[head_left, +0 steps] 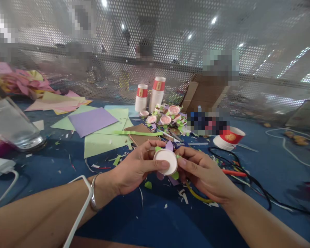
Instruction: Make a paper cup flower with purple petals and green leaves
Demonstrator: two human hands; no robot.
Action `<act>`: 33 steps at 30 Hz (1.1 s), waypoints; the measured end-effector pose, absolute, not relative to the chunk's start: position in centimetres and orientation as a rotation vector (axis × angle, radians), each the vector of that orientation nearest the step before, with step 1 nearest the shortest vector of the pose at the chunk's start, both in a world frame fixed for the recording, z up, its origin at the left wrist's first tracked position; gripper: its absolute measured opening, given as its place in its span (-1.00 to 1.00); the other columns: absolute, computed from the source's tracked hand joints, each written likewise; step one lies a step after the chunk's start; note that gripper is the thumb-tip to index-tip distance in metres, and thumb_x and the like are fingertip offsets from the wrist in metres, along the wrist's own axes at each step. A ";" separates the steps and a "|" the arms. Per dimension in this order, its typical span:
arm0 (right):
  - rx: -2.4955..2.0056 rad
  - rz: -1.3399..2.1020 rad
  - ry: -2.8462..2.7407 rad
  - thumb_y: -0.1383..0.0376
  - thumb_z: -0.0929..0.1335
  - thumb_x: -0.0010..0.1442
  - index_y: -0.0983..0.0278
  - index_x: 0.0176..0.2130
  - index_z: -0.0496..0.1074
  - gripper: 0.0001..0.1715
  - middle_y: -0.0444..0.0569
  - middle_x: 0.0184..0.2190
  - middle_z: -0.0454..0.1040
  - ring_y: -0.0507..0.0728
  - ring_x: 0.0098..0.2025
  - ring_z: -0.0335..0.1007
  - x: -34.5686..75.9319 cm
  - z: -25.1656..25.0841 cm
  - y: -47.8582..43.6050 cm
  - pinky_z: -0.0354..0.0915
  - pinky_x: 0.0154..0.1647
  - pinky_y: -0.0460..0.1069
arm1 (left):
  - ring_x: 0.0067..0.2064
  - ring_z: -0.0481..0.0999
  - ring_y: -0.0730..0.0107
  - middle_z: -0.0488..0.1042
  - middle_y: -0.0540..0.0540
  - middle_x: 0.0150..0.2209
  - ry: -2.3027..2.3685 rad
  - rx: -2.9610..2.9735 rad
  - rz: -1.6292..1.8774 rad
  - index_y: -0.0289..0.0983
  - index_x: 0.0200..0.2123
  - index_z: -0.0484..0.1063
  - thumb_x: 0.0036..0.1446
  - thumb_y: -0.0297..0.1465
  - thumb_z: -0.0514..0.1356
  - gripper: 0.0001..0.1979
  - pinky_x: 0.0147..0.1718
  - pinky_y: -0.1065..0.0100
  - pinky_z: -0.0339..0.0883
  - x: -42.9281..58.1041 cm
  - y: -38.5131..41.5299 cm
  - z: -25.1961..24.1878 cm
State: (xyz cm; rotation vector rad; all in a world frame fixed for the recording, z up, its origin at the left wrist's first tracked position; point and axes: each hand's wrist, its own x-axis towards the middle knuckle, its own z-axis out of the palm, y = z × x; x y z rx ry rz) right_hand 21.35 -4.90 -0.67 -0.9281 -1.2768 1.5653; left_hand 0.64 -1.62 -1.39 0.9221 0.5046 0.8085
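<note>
A round white paper cup base (167, 156), ringed with green and purple paper petals, is held over the table. My left hand (139, 160) grips it from the left, thumb across its white face. At its right rim, my right hand (201, 168) pinches a small green paper piece (179, 157) between thumb and fingers. A purple petal (169, 146) sticks up from the top edge. Beyond my hands lies a pile of similar paper flowers (165, 119) with pink patterned centres and green edges. A yellow curved strip (196, 196) passes under my right hand.
Green sheets (95, 144) and a purple sheet (93, 120) lie left of centre. Stacked paper cups (158, 88) stand at the back, with a cut red-and-white cup (229, 137) at right. A glass of water (14, 124) is at left. Black cable (258, 186) and paper scraps litter the table.
</note>
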 end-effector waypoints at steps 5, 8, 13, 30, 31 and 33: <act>-0.898 1.657 -1.200 0.08 0.59 0.15 0.26 -0.32 0.47 -0.62 -0.20 -0.47 0.44 -0.10 -0.52 0.36 21.2 -0.7 -5.0 0.34 -0.53 -0.22 | -0.35 0.52 0.48 0.55 0.00 -0.34 0.471 0.950 0.798 -0.27 0.06 0.36 0.01 -0.44 0.53 -0.40 -0.45 0.48 0.45 0.6 -1.8 -1.4; -0.877 1.723 -1.132 0.11 0.62 0.10 0.25 -0.32 0.45 -0.60 -0.20 -0.45 0.43 -0.09 -0.51 0.34 21.2 -0.7 -5.2 0.36 -0.55 -0.22 | -0.37 0.51 0.50 0.54 0.04 -0.37 0.440 0.955 0.779 -0.25 0.04 0.35 0.00 -0.44 0.53 -0.41 -0.45 0.49 0.48 0.6 -1.8 -1.3; -0.877 1.779 -1.105 0.07 0.61 0.10 0.25 -0.35 0.43 -0.57 -0.19 -0.47 0.42 -0.08 -0.53 0.34 21.3 -1.0 -5.1 0.35 -0.56 -0.21 | -0.37 0.50 0.52 0.54 0.03 -0.34 0.434 0.955 0.752 -0.25 0.04 0.33 -0.01 -0.44 0.53 -0.40 -0.44 0.50 0.46 0.7 -1.7 -1.3; -1.029 1.587 -1.427 0.06 0.53 0.24 0.24 -0.20 0.50 -0.67 -0.14 -0.34 0.46 -0.06 -0.40 0.35 21.8 -1.0 -4.6 0.31 -0.39 -0.16 | -0.33 0.49 0.49 0.44 0.00 -0.20 0.612 1.172 0.865 -0.21 0.07 0.22 0.09 -0.26 0.48 -0.38 -0.46 0.45 0.48 0.5 -3.0 -1.4; -1.031 1.584 -1.433 0.07 0.53 0.25 0.25 -0.21 0.50 -0.67 -0.14 -0.34 0.47 -0.06 -0.40 0.35 21.9 -0.9 -4.6 0.31 -0.39 -0.17 | -0.32 0.49 0.48 0.44 0.00 -0.19 0.605 1.157 0.854 -0.21 0.06 0.24 0.08 -0.25 0.49 -0.39 -0.46 0.44 0.49 0.5 -3.0 -1.4; -1.039 1.575 -1.447 0.07 0.54 0.24 0.25 -0.21 0.51 -0.67 -0.15 -0.35 0.47 -0.06 -0.40 0.37 22.1 -0.8 -4.7 0.30 -0.40 -0.17 | -0.32 0.48 0.49 0.43 0.00 -0.20 0.607 1.150 0.841 -0.23 0.03 0.27 0.06 -0.25 0.50 -0.41 -0.44 0.44 0.51 0.4 -2.9 -1.4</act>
